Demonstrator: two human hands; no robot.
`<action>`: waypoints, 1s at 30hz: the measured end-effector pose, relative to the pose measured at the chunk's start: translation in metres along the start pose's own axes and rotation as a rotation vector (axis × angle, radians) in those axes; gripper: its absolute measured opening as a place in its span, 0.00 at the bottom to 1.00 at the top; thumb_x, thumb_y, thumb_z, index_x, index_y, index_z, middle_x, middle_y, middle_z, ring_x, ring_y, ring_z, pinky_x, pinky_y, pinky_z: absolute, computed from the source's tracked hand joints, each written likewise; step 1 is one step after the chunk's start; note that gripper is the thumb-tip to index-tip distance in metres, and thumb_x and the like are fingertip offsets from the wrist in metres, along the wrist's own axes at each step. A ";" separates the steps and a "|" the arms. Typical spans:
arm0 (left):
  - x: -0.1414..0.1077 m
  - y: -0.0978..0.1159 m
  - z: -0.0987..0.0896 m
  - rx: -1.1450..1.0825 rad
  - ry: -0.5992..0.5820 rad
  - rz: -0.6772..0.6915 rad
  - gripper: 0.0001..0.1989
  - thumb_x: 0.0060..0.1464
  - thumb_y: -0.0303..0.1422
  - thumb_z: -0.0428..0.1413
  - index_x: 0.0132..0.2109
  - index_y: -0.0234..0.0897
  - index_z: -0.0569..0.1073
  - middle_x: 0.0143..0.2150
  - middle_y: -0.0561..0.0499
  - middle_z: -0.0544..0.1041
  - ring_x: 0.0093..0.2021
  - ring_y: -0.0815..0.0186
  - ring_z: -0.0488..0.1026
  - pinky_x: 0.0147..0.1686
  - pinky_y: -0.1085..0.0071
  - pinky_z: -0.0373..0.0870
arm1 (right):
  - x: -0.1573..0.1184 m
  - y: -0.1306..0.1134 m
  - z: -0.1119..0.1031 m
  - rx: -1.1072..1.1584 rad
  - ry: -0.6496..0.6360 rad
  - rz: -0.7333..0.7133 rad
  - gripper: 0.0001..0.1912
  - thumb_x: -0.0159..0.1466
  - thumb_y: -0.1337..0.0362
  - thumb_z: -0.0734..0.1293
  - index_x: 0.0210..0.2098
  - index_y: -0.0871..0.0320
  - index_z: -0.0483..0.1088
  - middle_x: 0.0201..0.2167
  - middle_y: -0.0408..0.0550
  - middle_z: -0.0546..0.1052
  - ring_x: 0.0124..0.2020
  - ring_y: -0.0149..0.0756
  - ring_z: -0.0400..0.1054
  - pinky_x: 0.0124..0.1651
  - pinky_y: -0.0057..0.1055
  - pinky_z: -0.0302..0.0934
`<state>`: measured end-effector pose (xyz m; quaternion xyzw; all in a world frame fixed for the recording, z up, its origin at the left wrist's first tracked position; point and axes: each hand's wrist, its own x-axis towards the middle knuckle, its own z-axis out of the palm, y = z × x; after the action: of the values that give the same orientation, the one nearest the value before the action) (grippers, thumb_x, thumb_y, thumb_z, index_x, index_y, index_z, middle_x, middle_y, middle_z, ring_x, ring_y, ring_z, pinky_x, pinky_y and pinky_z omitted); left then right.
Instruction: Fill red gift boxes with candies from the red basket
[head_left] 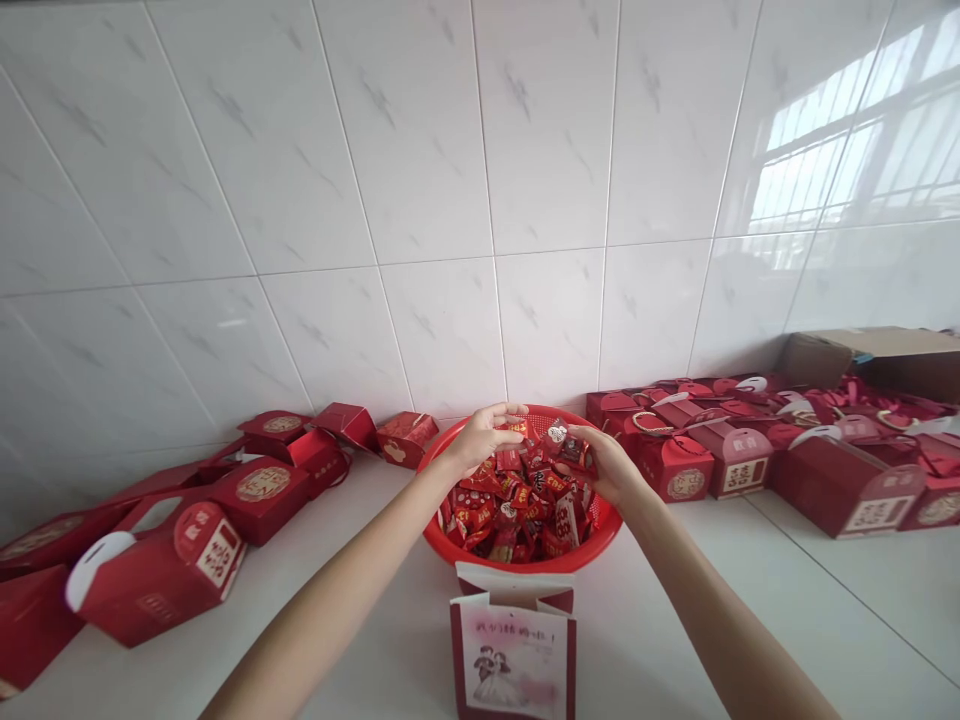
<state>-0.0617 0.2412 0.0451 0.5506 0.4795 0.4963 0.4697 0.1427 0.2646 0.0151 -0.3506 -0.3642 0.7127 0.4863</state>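
A red plastic basket (450, 545) full of red-wrapped candies (517, 505) stands in front of me. Over its back left part is my left hand (484, 440), fingers curved and thumb apart from them, with candies just below. At the right side of the basket, my right hand (609, 465) has its fingers bent around a dark red wrapped candy (576, 450); its thumb is partly hidden. Nearer to me stands an upright red paper gift box (514, 650), open at the top, with a printed couple on its white front panel.
Several red gift boxes (262, 490) lie along the left by the tiled wall (420, 200). More closed red boxes (679, 465) with rope handles crowd the right side. A brown cardboard carton (885, 345) sits at the far right, on the white countertop (810, 590).
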 end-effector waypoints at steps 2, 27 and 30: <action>0.000 -0.001 0.001 0.048 0.011 0.028 0.23 0.39 0.25 0.69 0.45 0.36 0.78 0.46 0.47 0.78 0.37 0.68 0.76 0.46 0.65 0.75 | -0.001 0.000 0.001 0.000 -0.001 0.000 0.03 0.53 0.67 0.73 0.26 0.56 0.74 0.29 0.45 0.78 0.33 0.36 0.73 0.31 0.30 0.75; 0.012 -0.007 0.000 0.158 0.045 0.075 0.19 0.40 0.32 0.70 0.42 0.35 0.78 0.44 0.44 0.83 0.45 0.59 0.79 0.50 0.61 0.73 | 0.001 0.002 -0.002 -0.005 0.015 -0.025 0.05 0.49 0.64 0.74 0.26 0.54 0.74 0.30 0.43 0.77 0.37 0.38 0.72 0.33 0.32 0.74; 0.012 -0.003 0.002 0.089 0.046 0.054 0.22 0.41 0.35 0.72 0.43 0.35 0.77 0.44 0.43 0.83 0.47 0.57 0.79 0.51 0.59 0.73 | 0.003 0.003 -0.002 0.006 0.011 -0.036 0.06 0.49 0.64 0.74 0.26 0.54 0.74 0.30 0.43 0.77 0.37 0.38 0.72 0.33 0.32 0.74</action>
<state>-0.0594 0.2536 0.0434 0.5722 0.4969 0.4994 0.4199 0.1423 0.2665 0.0109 -0.3464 -0.3657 0.7032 0.5018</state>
